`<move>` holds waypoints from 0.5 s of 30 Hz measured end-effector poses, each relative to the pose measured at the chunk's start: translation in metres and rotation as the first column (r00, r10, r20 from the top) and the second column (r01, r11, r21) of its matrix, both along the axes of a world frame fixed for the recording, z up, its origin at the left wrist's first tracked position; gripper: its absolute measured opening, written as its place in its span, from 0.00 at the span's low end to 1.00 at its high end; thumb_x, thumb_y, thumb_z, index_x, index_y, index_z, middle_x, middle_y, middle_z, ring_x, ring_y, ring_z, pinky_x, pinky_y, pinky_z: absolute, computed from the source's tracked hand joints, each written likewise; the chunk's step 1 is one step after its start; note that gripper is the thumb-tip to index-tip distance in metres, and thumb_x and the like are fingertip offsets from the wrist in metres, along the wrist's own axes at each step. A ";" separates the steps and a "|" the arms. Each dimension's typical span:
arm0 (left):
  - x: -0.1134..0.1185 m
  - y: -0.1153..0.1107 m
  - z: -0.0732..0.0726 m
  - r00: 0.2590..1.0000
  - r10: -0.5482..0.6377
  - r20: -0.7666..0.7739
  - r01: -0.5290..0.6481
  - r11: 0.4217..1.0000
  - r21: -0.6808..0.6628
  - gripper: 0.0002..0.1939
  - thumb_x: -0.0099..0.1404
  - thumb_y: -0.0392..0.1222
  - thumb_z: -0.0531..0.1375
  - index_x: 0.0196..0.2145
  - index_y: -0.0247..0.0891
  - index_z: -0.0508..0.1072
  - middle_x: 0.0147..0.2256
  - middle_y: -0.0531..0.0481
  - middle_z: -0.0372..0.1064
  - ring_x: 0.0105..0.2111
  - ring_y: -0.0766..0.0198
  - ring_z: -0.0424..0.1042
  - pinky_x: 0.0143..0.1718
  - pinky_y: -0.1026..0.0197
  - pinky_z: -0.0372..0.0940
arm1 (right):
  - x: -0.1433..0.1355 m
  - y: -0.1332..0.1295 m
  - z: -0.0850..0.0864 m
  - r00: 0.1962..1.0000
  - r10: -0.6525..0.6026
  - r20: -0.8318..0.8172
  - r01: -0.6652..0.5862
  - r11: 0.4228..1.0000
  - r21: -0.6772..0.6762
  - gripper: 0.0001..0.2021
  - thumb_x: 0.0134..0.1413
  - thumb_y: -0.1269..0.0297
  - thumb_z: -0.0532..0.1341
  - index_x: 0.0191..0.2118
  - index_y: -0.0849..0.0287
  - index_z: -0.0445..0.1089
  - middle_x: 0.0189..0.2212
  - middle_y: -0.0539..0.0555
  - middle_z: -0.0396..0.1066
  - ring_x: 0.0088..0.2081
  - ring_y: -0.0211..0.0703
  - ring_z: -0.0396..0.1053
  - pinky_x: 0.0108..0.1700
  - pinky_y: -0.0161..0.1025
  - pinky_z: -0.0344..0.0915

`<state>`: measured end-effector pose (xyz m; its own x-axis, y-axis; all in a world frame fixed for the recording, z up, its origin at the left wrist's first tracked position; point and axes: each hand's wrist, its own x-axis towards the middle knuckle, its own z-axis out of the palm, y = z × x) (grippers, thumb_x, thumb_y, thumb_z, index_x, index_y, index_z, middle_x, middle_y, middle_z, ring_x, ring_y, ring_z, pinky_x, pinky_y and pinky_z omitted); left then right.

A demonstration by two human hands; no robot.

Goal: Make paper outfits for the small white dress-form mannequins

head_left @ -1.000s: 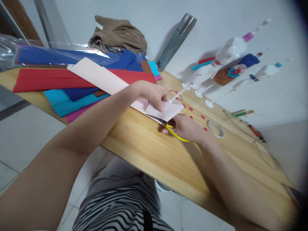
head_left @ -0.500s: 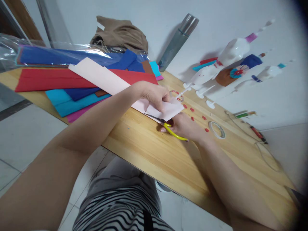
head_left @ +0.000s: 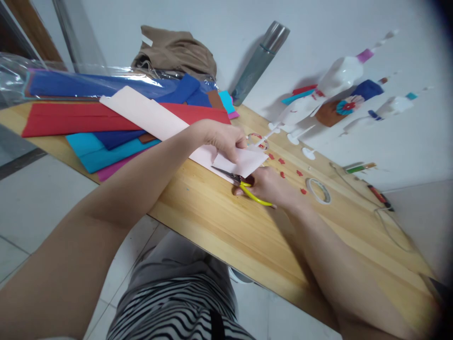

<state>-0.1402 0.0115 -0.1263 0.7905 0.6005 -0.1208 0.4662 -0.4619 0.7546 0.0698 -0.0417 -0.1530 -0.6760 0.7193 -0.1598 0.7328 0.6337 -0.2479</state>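
Note:
A long pale pink paper [head_left: 152, 115] lies slanted across the coloured sheets, its right end folded over. My left hand [head_left: 224, 139] presses on this end, the fingers closed on the paper. In my right hand [head_left: 264, 184] are scissors [head_left: 255, 194] with yellow handles and dark blades, the fingers wrapped round one handle. The blades point left along the near edge of the folded flap [head_left: 249, 161], beside the paper. How far they stand apart is hard to tell.
Red [head_left: 78, 119], blue and cyan sheets lie at the left. Behind stand a grey-green flask [head_left: 260, 63] and white figures [head_left: 339, 78] on the wooden table [head_left: 219, 236]. Small red pieces [head_left: 281, 161] and a tape roll [head_left: 318, 191] are on the right.
The view has shifted very slightly. Both hands, the scissors and the pink paper stay in nearly the same places.

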 end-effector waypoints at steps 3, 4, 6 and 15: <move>-0.003 0.000 0.001 0.999 0.015 0.030 -0.013 0.999 -0.053 0.09 0.48 0.35 0.62 0.30 0.31 0.76 0.24 0.53 0.67 0.26 0.66 0.63 0.30 0.62 0.53 | 0.007 -0.003 0.003 1.000 -0.003 0.018 0.003 1.000 0.019 0.13 0.50 0.54 0.64 0.34 0.59 0.69 0.26 0.53 0.70 0.26 0.40 0.63 0.29 0.38 0.58; -0.005 0.001 0.001 0.998 0.024 0.055 -0.019 0.996 -0.088 0.11 0.49 0.35 0.62 0.32 0.30 0.76 0.25 0.52 0.68 0.27 0.65 0.64 0.31 0.62 0.55 | 0.012 -0.005 0.003 1.000 -0.005 0.014 0.005 1.000 0.017 0.13 0.50 0.55 0.64 0.36 0.59 0.69 0.27 0.53 0.70 0.26 0.40 0.63 0.30 0.38 0.58; -0.007 0.002 -0.001 0.990 0.053 0.133 -0.030 0.985 -0.169 0.13 0.49 0.36 0.63 0.34 0.29 0.77 0.27 0.50 0.71 0.28 0.64 0.67 0.32 0.61 0.57 | 0.024 -0.009 0.005 1.000 -0.031 -0.005 0.031 1.000 -0.007 0.13 0.49 0.57 0.64 0.39 0.58 0.68 0.27 0.51 0.70 0.26 0.39 0.64 0.30 0.37 0.59; 0.000 0.005 -0.012 0.955 0.136 0.263 -0.059 0.958 -0.281 0.11 0.49 0.38 0.66 0.32 0.32 0.80 0.28 0.46 0.76 0.26 0.59 0.72 0.29 0.59 0.65 | 0.108 -0.004 0.008 0.959 -0.282 -0.042 0.284 0.958 0.051 0.09 0.51 0.60 0.62 0.38 0.55 0.68 0.25 0.52 0.70 0.25 0.40 0.65 0.28 0.37 0.59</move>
<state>-0.1402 0.0165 -0.1380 0.7545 0.6523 -0.0728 0.2541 -0.1880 0.9487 0.1781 -0.0457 -0.1452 -0.4479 0.8891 -0.0946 0.8760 0.4152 -0.2454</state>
